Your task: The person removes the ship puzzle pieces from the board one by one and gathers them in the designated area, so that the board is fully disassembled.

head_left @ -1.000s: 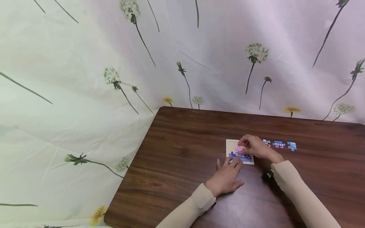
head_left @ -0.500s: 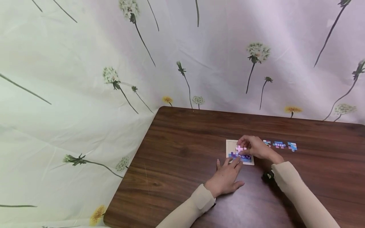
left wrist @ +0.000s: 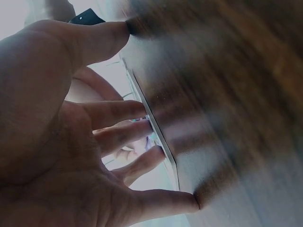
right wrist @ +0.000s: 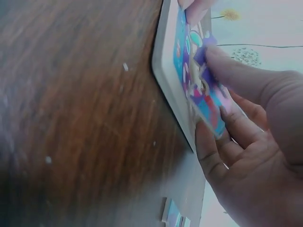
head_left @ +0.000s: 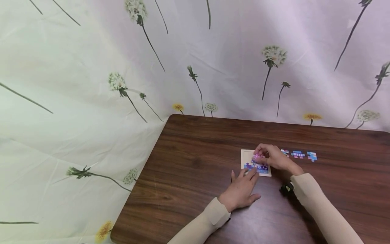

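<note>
Right of centre in the head view, a piece is pinched by the right hand above the tray, tilted. The tray's near edge is touched by the left hand, fingers straight and spread. Loose pieces are seen farther right. Best done, probably, with tray steadied, piece levelled, tabs matched to the lower row, then pressed evenly.

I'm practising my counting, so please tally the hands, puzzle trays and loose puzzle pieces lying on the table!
Hands, left hand and right hand: 2
Puzzle tray: 1
Loose pieces on the table, left piece, middle piece and right piece: 3
Total: 6
</note>
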